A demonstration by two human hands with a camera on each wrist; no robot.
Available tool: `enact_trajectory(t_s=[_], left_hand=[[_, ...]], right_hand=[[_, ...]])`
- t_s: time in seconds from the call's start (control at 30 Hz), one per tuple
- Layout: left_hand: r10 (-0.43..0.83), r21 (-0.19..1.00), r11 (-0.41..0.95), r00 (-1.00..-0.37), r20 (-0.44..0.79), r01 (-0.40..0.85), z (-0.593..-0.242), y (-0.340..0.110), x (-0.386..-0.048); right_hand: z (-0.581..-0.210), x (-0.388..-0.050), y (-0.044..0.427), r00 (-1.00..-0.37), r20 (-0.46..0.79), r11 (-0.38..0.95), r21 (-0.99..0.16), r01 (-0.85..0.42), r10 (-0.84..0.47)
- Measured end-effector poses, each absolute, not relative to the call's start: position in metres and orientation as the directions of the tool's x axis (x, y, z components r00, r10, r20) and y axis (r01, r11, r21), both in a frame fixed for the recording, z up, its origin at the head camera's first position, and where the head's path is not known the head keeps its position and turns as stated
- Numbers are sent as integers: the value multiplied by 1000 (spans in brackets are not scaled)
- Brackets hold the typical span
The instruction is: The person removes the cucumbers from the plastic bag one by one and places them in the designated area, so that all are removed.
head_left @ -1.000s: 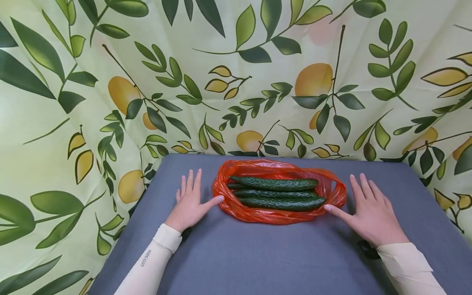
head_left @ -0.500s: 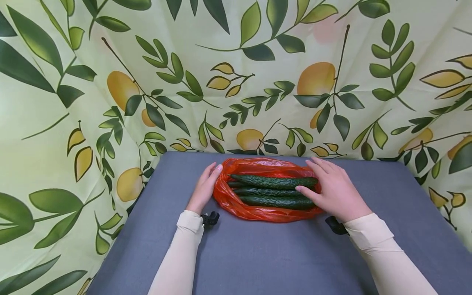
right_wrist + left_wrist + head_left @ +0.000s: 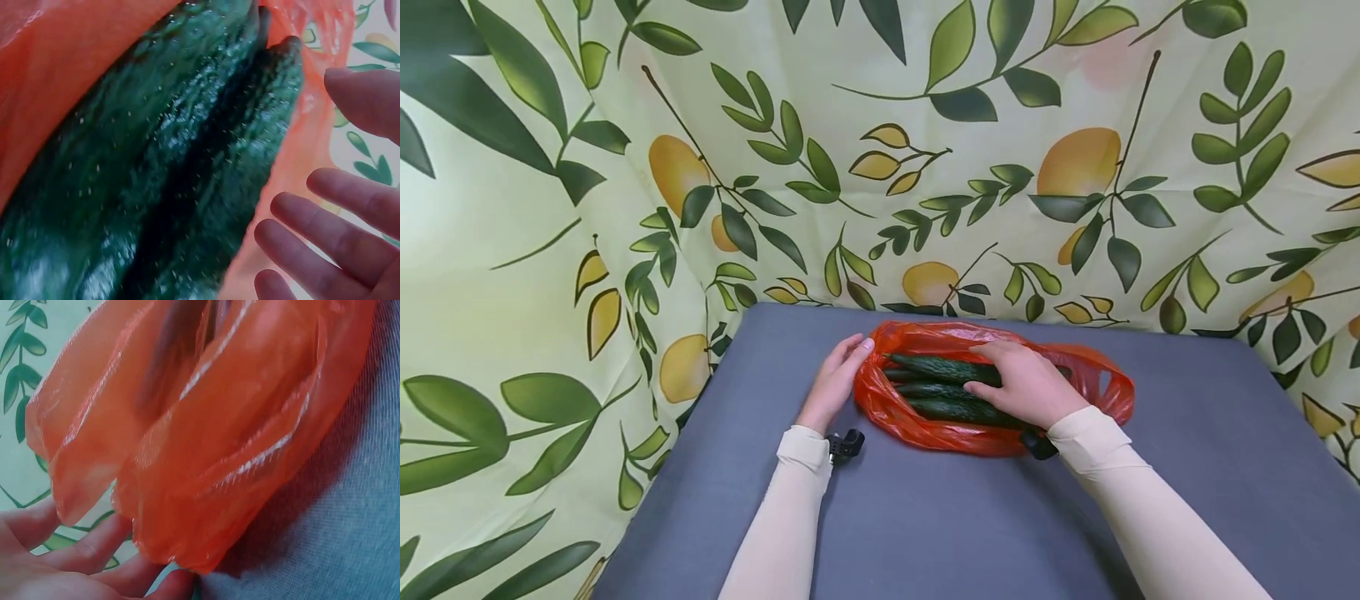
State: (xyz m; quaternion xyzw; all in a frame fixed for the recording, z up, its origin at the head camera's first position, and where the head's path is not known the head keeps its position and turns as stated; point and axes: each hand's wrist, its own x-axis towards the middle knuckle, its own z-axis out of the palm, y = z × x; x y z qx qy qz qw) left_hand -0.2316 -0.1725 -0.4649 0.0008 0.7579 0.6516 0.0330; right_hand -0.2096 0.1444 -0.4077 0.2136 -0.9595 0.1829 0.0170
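Observation:
Several dark green cucumbers lie side by side in an opened red plastic bag. At the bag's left end my left hand touches its edge, thumb up; the left wrist view shows the fingers against the red plastic. Over the right half of the cucumbers my right hand hovers or rests with fingers extended, hiding their right ends. In the right wrist view its fingers are spread beside the bumpy cucumbers; contact cannot be told.
The bag stands near the back edge of a grey-blue table. Behind and to the left hangs a pale cloth printed with leaves and fruit. Black wrist cameras sit at both wrists.
Both hands started spread on either side of the bag. The left moved in to the bag's left end; the right moved leftward over the cucumbers. The view has also shifted slightly.

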Motion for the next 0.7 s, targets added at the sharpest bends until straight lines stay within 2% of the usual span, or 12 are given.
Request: enact_trajectory(t_s=[0.3,0.7], left_hand=[[57,991,107,-995,-86,-80,-475,-172,-230],[75,995,39,-993,-90,-87,-473,-179,-235]], right_hand=[[-424,-223,133,-894,90,830,-338,-443,-440],[-426,-233,125,-902,30,845,-336,-416,-432]])
